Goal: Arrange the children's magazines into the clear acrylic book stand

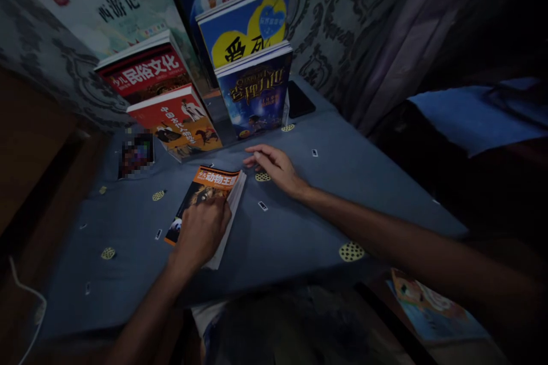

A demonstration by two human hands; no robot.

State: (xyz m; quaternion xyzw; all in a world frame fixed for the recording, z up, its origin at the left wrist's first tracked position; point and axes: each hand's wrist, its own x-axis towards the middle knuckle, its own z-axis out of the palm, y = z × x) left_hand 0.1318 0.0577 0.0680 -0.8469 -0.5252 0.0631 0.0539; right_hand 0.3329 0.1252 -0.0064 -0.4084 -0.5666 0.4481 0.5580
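An orange-and-black book (214,182) lies flat on the blue patterned cloth (299,228) near the middle. My left hand (201,231) rests palm down on the book's lower half, fingers spread over the cover. My right hand (274,165) lies on the cloth just right of the book's top corner, fingers stretched out toward it, holding nothing. Behind them several books stand in a tiered rack: two red ones (171,120) on the left, a dark blue one (257,94) and a blue-yellow one (246,23) on the right.
A dark phone (299,100) lies right of the rack. A small blurred card (136,154) sits left of the red books. Posters cover the wall behind. A picture book (428,305) lies below the table's front right edge. A white cable (25,296) runs at the left.
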